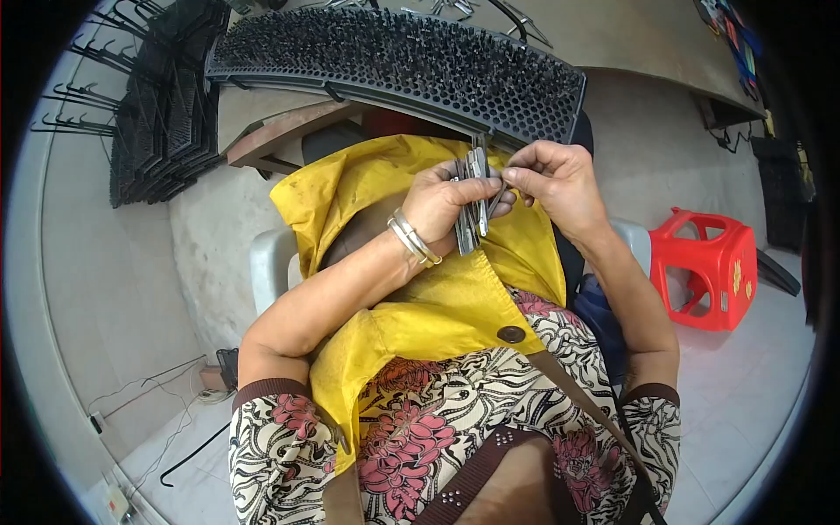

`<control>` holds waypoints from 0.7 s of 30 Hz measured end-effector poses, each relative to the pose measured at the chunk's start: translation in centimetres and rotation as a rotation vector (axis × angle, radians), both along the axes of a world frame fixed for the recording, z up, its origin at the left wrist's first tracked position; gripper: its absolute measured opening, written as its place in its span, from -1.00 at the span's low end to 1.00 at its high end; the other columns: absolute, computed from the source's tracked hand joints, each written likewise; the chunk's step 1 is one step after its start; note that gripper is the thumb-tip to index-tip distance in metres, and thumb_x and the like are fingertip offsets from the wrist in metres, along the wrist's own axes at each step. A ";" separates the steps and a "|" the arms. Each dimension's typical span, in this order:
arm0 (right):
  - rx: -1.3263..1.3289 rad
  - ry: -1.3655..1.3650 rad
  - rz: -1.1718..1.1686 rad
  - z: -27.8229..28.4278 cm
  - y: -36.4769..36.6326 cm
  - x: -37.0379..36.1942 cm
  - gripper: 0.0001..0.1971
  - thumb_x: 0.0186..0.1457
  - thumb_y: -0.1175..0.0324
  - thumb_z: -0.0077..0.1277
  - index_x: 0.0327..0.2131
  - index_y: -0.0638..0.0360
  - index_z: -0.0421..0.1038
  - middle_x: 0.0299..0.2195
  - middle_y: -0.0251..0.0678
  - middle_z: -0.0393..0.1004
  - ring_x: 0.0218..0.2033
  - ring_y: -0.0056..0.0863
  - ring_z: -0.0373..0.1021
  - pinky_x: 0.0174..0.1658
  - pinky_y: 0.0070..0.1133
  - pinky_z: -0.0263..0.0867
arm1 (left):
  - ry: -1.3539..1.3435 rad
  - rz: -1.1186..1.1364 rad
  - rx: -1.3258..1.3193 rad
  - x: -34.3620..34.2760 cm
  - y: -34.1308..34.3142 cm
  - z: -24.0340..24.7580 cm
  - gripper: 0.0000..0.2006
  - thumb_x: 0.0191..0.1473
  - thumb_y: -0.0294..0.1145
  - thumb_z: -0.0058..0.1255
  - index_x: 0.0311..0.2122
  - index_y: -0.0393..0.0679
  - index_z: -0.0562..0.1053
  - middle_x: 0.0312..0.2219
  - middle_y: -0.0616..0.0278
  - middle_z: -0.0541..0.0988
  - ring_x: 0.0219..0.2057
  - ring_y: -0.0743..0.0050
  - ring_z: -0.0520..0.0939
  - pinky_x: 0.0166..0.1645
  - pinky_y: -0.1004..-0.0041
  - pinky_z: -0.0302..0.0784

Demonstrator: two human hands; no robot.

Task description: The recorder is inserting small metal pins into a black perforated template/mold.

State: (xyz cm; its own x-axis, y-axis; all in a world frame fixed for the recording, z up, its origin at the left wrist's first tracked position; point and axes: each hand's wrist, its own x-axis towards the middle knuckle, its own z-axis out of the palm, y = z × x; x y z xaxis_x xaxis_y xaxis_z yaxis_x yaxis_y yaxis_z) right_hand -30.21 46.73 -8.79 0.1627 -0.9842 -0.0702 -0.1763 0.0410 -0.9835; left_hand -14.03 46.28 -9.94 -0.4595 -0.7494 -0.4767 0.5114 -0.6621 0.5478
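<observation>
My left hand (451,197), with bracelets at its wrist, is closed around a bunch of slim, flat grey metal pieces (470,229). They stick out above and below the fingers, lying roughly side by side, with the left thumb across them. Close against that thumb, my right hand (551,179) pinches with thumb and forefinger at the end of one thin metal piece (496,199). The fingers partly cover it. Both hands are over the yellow apron (516,258) on my lap, just in front of a long black perforated rack (490,112) packed with small upright dark pieces.
The rack rests by the edge of a table (639,44), where loose silvery metal pieces (451,9) lie at the back. Black hooked racks (166,109) hang at the left wall. A red plastic stool (713,267) stands on the right. Thin cables (179,420) trail at lower left.
</observation>
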 end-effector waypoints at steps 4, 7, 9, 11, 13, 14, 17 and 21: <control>-0.105 -0.061 -0.287 1.2 -1.0 -0.4 -0.98 -0.11 0.58 -0.04 -0.51 0.34 0.37 -0.65 -0.40 0.36 -0.68 -0.75 0.23 -0.61 -0.79 0.16 | -0.020 0.000 0.043 1.1 -0.1 -0.3 -0.87 -0.11 -0.60 -0.05 -0.39 -0.32 0.30 -0.48 0.13 0.43 -0.44 0.30 0.53 -0.38 0.43 0.54; -0.397 0.101 -0.484 0.7 -3.3 -1.3 -0.95 -0.10 0.55 0.00 -0.48 0.32 0.38 -0.63 -0.46 0.36 -0.67 -0.79 0.21 -0.59 -0.82 0.12 | -0.075 -0.029 0.021 1.8 0.1 -0.8 -0.84 -0.10 -0.55 -0.03 -0.34 -0.29 0.31 -0.50 0.21 0.41 -0.49 0.42 0.49 -0.42 0.44 0.54; -0.487 0.185 -0.525 -0.1 -4.4 -1.8 -0.95 -0.10 0.55 0.00 -0.48 0.32 0.38 -0.63 -0.48 0.36 -0.67 -0.81 0.20 -0.59 -0.82 0.11 | -0.091 -0.053 0.034 1.8 0.4 -1.0 -0.82 -0.09 -0.55 -0.04 -0.32 -0.30 0.31 -0.50 0.22 0.40 -0.51 0.44 0.48 -0.43 0.45 0.54; -0.703 0.474 -0.525 -0.8 -5.2 -1.8 -0.95 -0.11 0.56 0.00 -0.48 0.31 0.38 -0.63 -0.42 0.38 -0.67 -0.72 0.24 -0.57 -0.76 0.15 | -0.137 -0.074 0.034 1.8 0.6 -1.0 -0.78 -0.08 -0.55 -0.06 -0.26 -0.31 0.31 -0.50 0.23 0.39 -0.53 0.47 0.47 -0.46 0.46 0.54; -0.861 0.526 -0.469 -1.3 -6.3 -1.6 -0.95 -0.13 0.57 0.00 -0.49 0.32 0.38 -0.63 -0.37 0.38 -0.66 -0.64 0.26 -0.56 -0.72 0.17 | -0.121 -0.064 0.029 1.7 0.7 -0.9 -0.78 -0.08 -0.56 -0.08 -0.25 -0.32 0.31 -0.51 0.23 0.39 -0.53 0.47 0.46 -0.47 0.47 0.53; -1.020 0.577 -0.412 -1.4 -6.5 -1.5 -0.94 -0.14 0.58 0.00 -0.50 0.32 0.37 -0.62 -0.31 0.38 -0.65 -0.56 0.28 -0.54 -0.68 0.19 | -0.105 -0.058 0.023 1.7 0.7 -0.8 -0.78 -0.08 -0.58 -0.09 -0.25 -0.33 0.30 -0.51 0.23 0.39 -0.52 0.48 0.46 -0.48 0.48 0.53; -1.023 0.708 -0.315 -1.3 -7.0 -1.3 -0.92 -0.20 0.59 0.00 -0.51 0.31 0.35 -0.59 -0.19 0.36 -0.57 -0.31 0.31 -0.47 -0.55 0.24 | -0.080 -0.048 0.024 1.6 0.8 -0.3 -0.77 -0.09 -0.61 -0.12 -0.24 -0.35 0.30 -0.51 0.22 0.38 -0.52 0.48 0.46 -0.48 0.48 0.52; -0.980 0.972 -0.209 -0.3 -8.1 -0.7 -0.93 -0.20 0.54 -0.02 -0.59 0.30 0.29 -0.59 -0.16 0.36 -0.51 -0.20 0.31 -0.44 -0.44 0.23 | -0.106 -0.058 0.007 1.6 0.9 -0.4 -0.77 -0.10 -0.63 -0.12 -0.25 -0.35 0.30 -0.52 0.22 0.39 -0.53 0.48 0.46 -0.49 0.48 0.52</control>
